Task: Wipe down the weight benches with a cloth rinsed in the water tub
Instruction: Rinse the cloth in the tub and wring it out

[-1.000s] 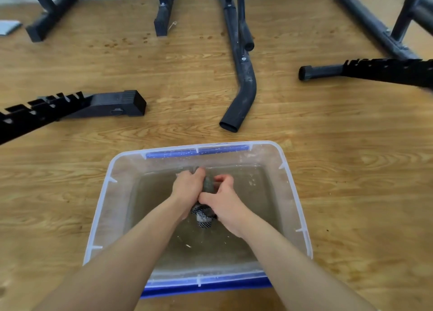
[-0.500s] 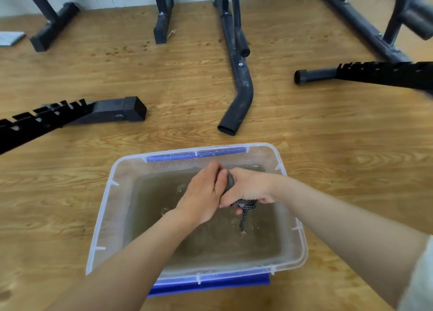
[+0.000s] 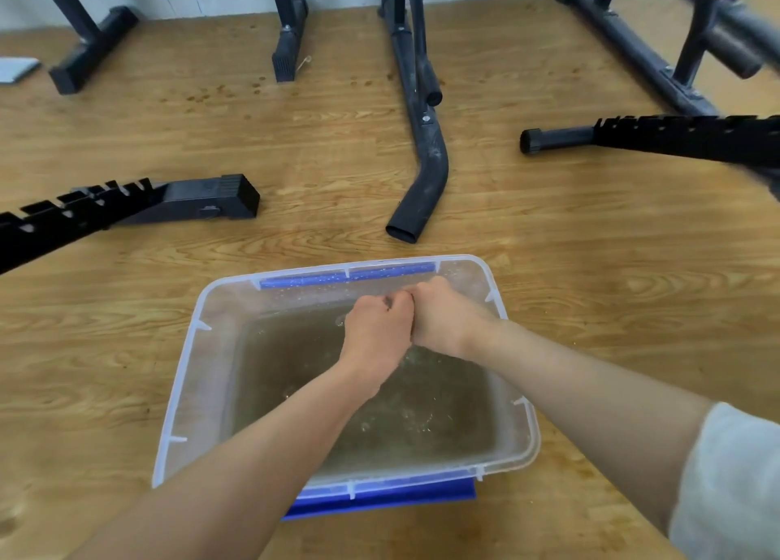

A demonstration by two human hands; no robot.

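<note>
A clear plastic water tub [image 3: 185, 374] with blue handles sits on the wooden floor, holding murky water. Above its far half my left hand [image 3: 375, 336] and my right hand [image 3: 447, 321] are pressed together as fists. Both grip the cloth [image 3: 387, 303], which is almost fully hidden inside them; only a dark sliver shows between the knuckles. Drops ripple the water below. Black weight bench frames lie around the tub: one leg [image 3: 190, 198] at the left, another [image 3: 658, 135] at the right.
A bent black tube [image 3: 422, 179] ends just beyond the tub's far rim. More black frame feet [image 3: 289, 49] stand along the white wall at the back. A white flat object [image 3: 17, 69] lies at the far left. Bare wooden floor surrounds the tub.
Both hands have risen from the water toward the tub's far rim and closed tighter on the cloth. The dangling patterned end seen earlier is now hidden in the fists.
</note>
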